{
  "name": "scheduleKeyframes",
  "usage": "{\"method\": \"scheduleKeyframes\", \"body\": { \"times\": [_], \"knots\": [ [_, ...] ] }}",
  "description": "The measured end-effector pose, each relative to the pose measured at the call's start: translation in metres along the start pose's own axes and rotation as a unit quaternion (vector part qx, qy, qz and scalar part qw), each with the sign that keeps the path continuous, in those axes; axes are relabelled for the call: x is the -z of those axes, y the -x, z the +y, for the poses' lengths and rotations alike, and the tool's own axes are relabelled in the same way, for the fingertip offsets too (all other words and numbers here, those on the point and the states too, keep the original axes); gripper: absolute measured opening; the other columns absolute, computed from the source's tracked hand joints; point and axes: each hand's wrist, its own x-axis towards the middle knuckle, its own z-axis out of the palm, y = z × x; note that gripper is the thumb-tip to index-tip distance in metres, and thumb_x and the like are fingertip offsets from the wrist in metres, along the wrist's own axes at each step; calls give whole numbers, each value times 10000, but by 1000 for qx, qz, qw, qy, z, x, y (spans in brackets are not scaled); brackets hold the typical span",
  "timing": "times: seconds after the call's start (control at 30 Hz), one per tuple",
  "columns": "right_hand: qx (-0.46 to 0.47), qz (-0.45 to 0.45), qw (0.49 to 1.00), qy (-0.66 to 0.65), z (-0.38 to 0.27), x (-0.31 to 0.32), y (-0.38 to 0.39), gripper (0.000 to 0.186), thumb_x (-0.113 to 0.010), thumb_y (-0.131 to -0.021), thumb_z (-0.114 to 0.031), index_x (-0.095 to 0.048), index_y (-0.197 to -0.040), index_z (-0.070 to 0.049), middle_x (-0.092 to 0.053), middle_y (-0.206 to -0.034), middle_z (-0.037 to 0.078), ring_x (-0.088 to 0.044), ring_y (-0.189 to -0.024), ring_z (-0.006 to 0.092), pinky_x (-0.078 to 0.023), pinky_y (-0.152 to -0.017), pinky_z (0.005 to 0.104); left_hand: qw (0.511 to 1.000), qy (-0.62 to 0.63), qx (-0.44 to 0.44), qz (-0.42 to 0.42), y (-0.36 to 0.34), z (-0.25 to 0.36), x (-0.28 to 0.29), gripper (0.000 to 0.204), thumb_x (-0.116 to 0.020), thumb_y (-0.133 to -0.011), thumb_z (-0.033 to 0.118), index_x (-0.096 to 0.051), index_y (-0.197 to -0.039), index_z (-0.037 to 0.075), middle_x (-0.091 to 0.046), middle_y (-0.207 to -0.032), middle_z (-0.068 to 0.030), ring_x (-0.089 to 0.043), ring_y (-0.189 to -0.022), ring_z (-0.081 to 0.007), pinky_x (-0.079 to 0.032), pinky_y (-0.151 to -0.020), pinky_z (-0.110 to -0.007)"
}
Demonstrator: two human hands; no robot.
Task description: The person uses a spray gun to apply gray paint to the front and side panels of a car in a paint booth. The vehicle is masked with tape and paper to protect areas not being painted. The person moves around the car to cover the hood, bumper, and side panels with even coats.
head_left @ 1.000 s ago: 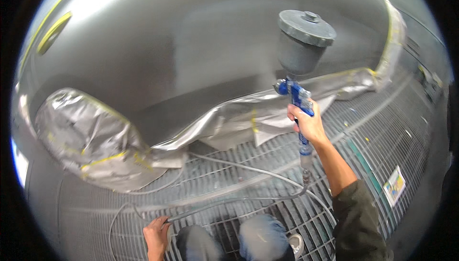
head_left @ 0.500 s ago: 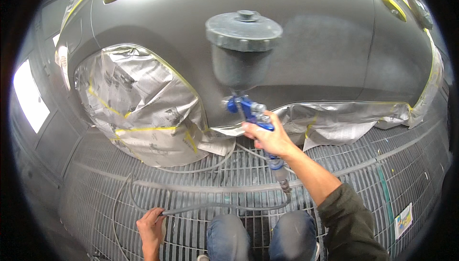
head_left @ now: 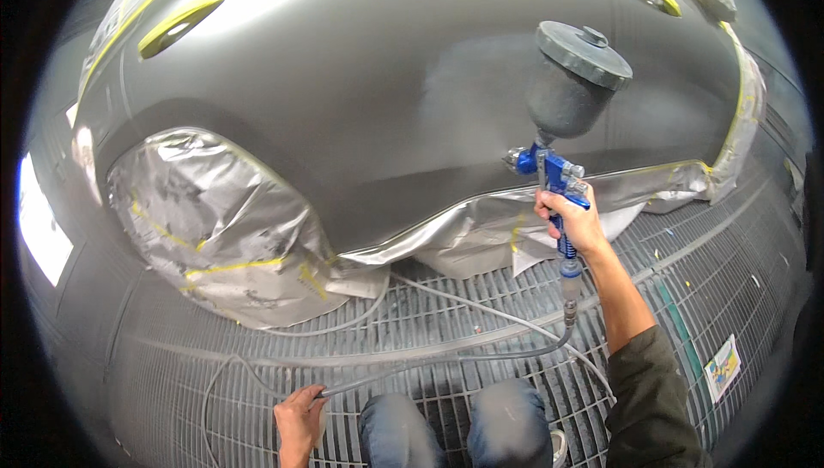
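My right hand [head_left: 573, 217] is wrapped round the handle of a blue spray gun [head_left: 556, 169], which points left along the car's side. A dark grey paint cup [head_left: 573, 90] with a round lid sits on top of the gun, tilted a little. A grey air hose [head_left: 481, 356] runs from the fitting under the handle to my left hand [head_left: 300, 416], whose fingers pinch it low in front of my knees. Before me stands the grey car body [head_left: 343, 116], with a paler, misty patch on its door near the gun.
Silvery masking sheet [head_left: 223, 219] covers the wheel and the sill below the doors. Yellow tape wraps the door handles [head_left: 182, 26]. More hose loops over the slatted floor grating [head_left: 412, 322]. At the right a colourful printed sheet [head_left: 723, 369] lies on it.
The spray gun in my right hand has moved right along the car and tilted. My left hand, still on the hose, sits slightly farther right and lower. The view has shifted and turned.
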Motion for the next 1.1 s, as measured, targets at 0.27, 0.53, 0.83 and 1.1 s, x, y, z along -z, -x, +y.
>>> {"method": "scheduleKeyframes", "body": {
  "times": [0.27,0.53,0.83,1.1],
  "knots": [
    [36,148,986,70,-21,147,9,119,-641,-861,-140,-622,-817,-31,-587,-669,28,-511,-517,85,-395,-410,239,998,6,-34,-51,-9,58,-50,239,-801,-722,14,-741,-951,-18,-728,-873,-194,-719,-840,-353,-555,-742,-381],
    [189,374,873,249,-16,231,-1,139,-607,-863,-124,-621,-970,-38,-566,-686,4,-515,-551,85,-443,-506,259,983,15,76,-169,-19,105,-46,289,-670,-875,151,-720,-1125,14,-720,-1032,-233,-690,-973,-404,-533,-856,-449],
    [27,200,976,84,-34,127,-5,145,-668,-880,-193,-611,-942,-74,-573,-693,-12,-521,-539,68,-420,-445,240,994,67,9,-89,-13,75,-19,284,-662,-890,136,-720,-1150,35,-718,-988,-240,-697,-892,-381,-536,-834,-429],
    [-12,81,995,51,-29,-12,-16,413,-692,-908,-223,-566,-1268,-65,-606,-785,6,-548,-634,87,-469,-525,276,999,-48,6,-11,3,-1,31,256,-653,-900,115,-728,-1138,58,-722,-1001,-226,-713,-924,-366,-555,-807,-415]
  ]
}}
